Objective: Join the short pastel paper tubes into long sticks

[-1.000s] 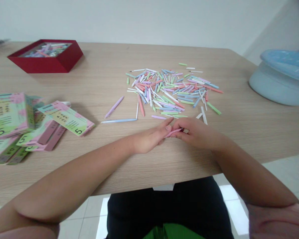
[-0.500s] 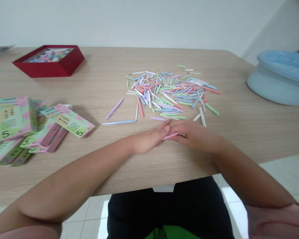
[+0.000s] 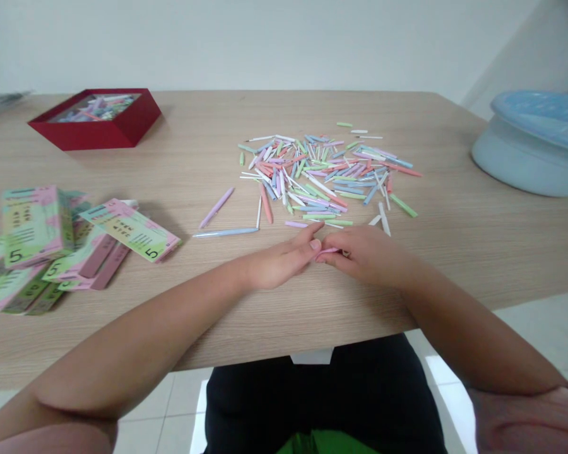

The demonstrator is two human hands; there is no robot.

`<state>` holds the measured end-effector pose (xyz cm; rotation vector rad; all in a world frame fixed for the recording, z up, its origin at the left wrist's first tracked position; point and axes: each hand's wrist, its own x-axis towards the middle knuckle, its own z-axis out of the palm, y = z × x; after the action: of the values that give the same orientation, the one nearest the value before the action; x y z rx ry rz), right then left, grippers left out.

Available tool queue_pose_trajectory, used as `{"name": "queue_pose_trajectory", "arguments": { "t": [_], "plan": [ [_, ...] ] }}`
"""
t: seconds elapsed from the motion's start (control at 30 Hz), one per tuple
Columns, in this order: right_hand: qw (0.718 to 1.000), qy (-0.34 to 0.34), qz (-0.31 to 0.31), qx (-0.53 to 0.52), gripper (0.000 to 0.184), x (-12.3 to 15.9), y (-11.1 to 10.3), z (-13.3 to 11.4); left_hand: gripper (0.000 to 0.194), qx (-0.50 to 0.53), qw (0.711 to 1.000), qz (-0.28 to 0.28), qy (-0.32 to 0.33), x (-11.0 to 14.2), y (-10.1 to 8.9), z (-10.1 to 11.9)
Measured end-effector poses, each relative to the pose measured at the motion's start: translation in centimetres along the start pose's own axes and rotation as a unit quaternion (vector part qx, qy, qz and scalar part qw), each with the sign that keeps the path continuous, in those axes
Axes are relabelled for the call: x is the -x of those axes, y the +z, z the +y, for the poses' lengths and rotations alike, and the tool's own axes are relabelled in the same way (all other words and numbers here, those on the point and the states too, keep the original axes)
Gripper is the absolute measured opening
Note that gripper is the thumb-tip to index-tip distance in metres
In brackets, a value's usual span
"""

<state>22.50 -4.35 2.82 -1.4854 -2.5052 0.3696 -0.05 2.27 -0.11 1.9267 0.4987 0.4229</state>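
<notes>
Two bare hands, meeting over the near part of one wood-grained table [image 3: 265, 321]. Between them, one slender pink pen part [image 3: 329, 250], short of the main heap and partly covered by fingers at both ends. Left hand [image 3: 284, 263]: narrow, thumb pressed over one end of the pink part, one finger stretched forward. Right hand [image 3: 376, 255]: curled, fingertips pinched on the other end; cannot tell the shape of the portion hidden inside.

Just beyond the fingers, one heap of pen parts [image 3: 319, 192] in green, blue, purple, coral and white, too tangled for an exact count. Behind the heap, three loose pieces: one green piece [image 3: 344, 124], one white piece [image 3: 359, 131] and one thin white rod [image 3: 369, 137]. Near the right hand, two white pieces [image 3: 384, 219], one longer and one shorter. To the left of the heap, one purple pen [image 3: 216, 208], lying aslant; nearer, one blue pen [image 3: 226, 232], lying crosswise, with one white rod [image 3: 259, 212] close to its right end.

Farther left, at least six printed cartons [image 3: 38, 227], piled and overlapping, two with a clearly legible "5" on top of the pile. Behind these, one red box [image 3: 99, 135], open at the top, with many mixed pen parts inside. At the far right, one pale blue rounded object [image 3: 525, 164], cut off by the edge of view.
</notes>
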Motion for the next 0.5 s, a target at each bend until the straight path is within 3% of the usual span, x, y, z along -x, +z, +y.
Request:
{"name": "queue_pose_trajectory", "arguments": {
  "t": [0.1, 0.2, 0.33, 0.5],
  "plan": [
    [0.997, 0.061, 0.045, -0.011, 0.029, -0.1, -0.2, 0.7, 0.050, -0.081, 0.996, 0.011, 0.021, -0.4, -1.0, -1.1],
    [0.990, 0.111, 0.082, -0.017, 0.028, -0.3, -0.1, 1.7, 0.033, -0.148, 0.986, 0.069, 0.034, -0.6, -1.7, -2.3],
    [0.997, 0.044, 0.065, -0.008, 0.021, -0.6, 0.5, 2.8, 0.029, -0.182, 0.979, 0.077, 0.058, -0.7, -1.9, -3.1],
    [0.995, -0.028, 0.067, 0.071, 0.029, -0.5, 0.9, 2.6, 0.027, -0.189, 0.976, 0.068, 0.080, -0.7, -1.7, -3.2]
  ]
}}
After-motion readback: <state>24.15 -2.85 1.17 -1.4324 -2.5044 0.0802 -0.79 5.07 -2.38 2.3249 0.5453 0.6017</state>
